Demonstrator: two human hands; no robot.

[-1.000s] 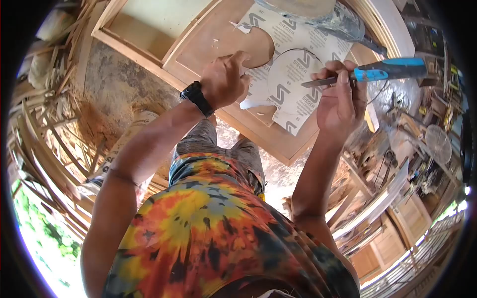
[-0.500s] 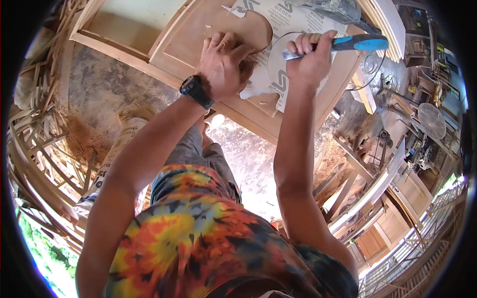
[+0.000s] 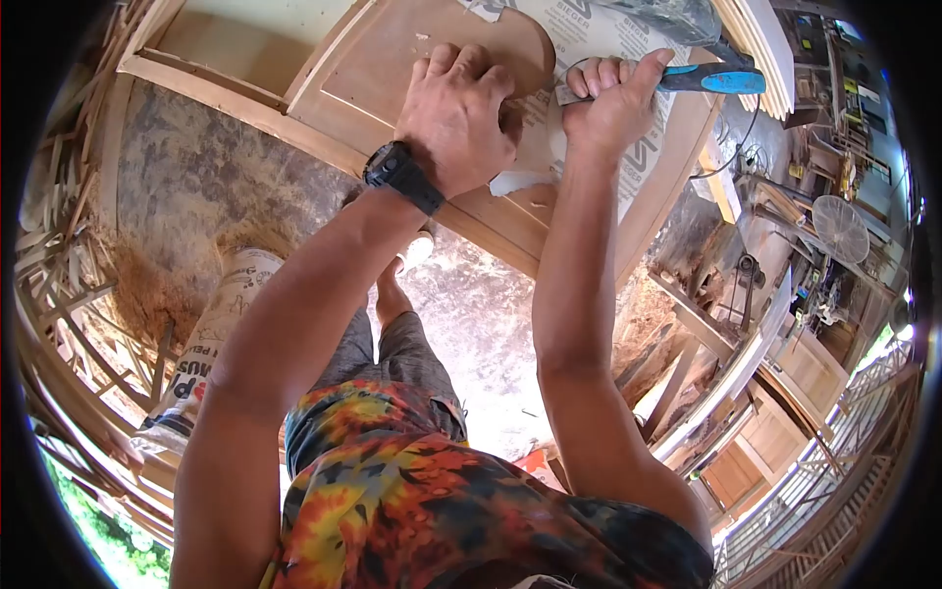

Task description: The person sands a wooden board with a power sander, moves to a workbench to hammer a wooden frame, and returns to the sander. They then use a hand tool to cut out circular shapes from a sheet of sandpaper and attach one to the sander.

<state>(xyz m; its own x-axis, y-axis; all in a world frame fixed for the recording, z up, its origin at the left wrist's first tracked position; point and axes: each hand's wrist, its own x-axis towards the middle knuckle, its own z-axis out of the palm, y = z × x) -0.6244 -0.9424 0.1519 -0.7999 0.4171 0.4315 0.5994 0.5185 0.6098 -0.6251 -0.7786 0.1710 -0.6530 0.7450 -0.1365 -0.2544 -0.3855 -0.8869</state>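
My left hand (image 3: 456,113), with a black watch on the wrist, is closed over the near edge of a thin brown sheet (image 3: 392,59) with a rounded end. What its curled fingers grip is hidden beneath the hand. In my right hand (image 3: 613,103) is a tool with a blue and black handle (image 3: 711,79), its metal end pointing left. Under both hands lies white paper with printed lettering (image 3: 579,39), torn at its near edge, on a wood-framed panel (image 3: 500,228).
A power tool (image 3: 677,18) with a cord sits at the panel's far side, beside stacked pale boards (image 3: 760,49). A printed sack (image 3: 221,314) stands on the floor at left, near piled wood strips (image 3: 59,324). A round fan grille (image 3: 840,230) is at right.
My left hand has moved slightly right and down, and the brown sheet's rounded end reaches further right over the paper. My right hand still holds the tool. The view has shifted a little.
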